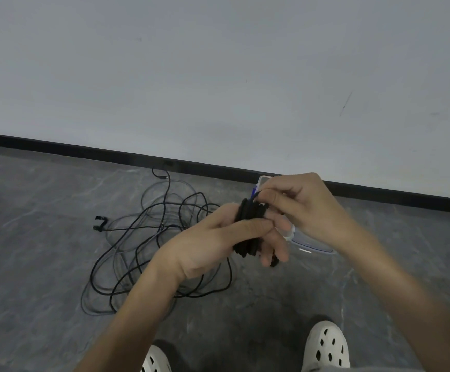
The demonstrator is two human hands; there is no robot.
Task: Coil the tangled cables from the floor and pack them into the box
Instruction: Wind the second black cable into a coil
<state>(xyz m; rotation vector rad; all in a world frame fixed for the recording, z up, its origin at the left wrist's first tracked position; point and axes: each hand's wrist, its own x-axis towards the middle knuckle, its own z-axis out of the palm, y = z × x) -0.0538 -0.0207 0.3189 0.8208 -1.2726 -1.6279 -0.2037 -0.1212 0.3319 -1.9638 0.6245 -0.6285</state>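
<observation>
A tight black cable coil hangs upright between my hands, above the floor. My left hand grips the coil around its middle, thumb across the front. My right hand pinches the cable's end at the top of the coil. On the grey floor to the left lies a tangle of black and grey cables. A clear plastic box with a blue-edged rim sits on the floor behind my hands, mostly hidden by them.
A white wall with a black skirting board runs across behind the cables. A small black connector lies at the tangle's left edge. My two white perforated shoes stand at the bottom of the view.
</observation>
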